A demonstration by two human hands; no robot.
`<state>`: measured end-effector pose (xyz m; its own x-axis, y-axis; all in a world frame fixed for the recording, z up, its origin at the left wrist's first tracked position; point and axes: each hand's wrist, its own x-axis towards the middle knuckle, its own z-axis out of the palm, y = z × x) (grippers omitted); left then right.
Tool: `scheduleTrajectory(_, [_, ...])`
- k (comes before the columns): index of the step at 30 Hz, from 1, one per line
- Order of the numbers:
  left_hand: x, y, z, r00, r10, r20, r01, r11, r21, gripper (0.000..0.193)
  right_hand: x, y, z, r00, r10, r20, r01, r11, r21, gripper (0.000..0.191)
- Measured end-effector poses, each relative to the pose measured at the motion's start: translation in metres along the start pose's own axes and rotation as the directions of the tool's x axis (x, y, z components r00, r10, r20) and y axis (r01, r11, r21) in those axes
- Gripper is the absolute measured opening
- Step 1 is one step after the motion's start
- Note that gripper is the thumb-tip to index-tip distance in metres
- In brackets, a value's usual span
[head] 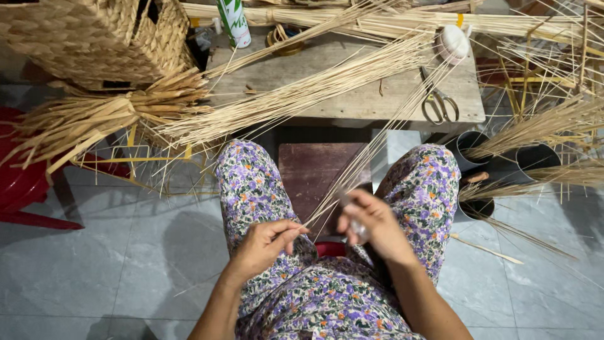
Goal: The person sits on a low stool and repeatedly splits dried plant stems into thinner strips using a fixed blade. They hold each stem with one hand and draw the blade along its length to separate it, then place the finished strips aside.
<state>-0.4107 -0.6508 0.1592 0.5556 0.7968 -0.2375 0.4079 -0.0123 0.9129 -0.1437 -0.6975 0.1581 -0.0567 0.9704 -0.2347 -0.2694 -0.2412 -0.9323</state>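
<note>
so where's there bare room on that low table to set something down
On the wooden table, one bare patch lies between the straw bundle and the scissors, toward the near edge. A smaller one sits just below the green-and-white bottle. The far edge is crowded with sticks.

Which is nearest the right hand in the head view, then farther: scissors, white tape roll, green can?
From the right hand:
1. Scissors, on the bench's right edge, nearest.
2. White tape roll, beyond the scissors, upper right.
3. Green can, far bench side, upper left.

Grey tiled floor [113,264] under a low wooden table [352,104], with a red plastic chair [25,189] at left.
</note>
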Motion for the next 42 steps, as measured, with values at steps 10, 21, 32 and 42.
scheduleTrajectory(10, [-0.032,-0.032,-0.046,0.997,-0.068,-0.039,0.066,0.997,-0.05,0.025,-0.017,-0.039,-0.106,0.855,-0.298,-0.424,0.333,0.943,0.01,0.026])
scheduleTrajectory(21, [0.007,0.012,-0.004,0.994,0.11,-0.004,-0.11,0.993,-0.046,0.025,-0.024,-0.025,0.006,0.999,0.04,0.009,-0.038,0.991,-0.131,0.048])
scheduleTrajectory(32, [-0.018,-0.014,-0.04,0.998,-0.008,0.055,0.013,0.996,-0.087,0.025,-0.03,-0.032,-0.086,0.886,-0.274,-0.375,0.31,0.95,0.038,0.019])
scheduleTrajectory(42, [0.031,0.088,-0.096,0.93,0.177,-0.323,-0.298,0.877,-0.377,0.026,-0.027,-0.048,-0.133,0.695,-0.436,-0.571,0.584,0.806,0.094,0.03])
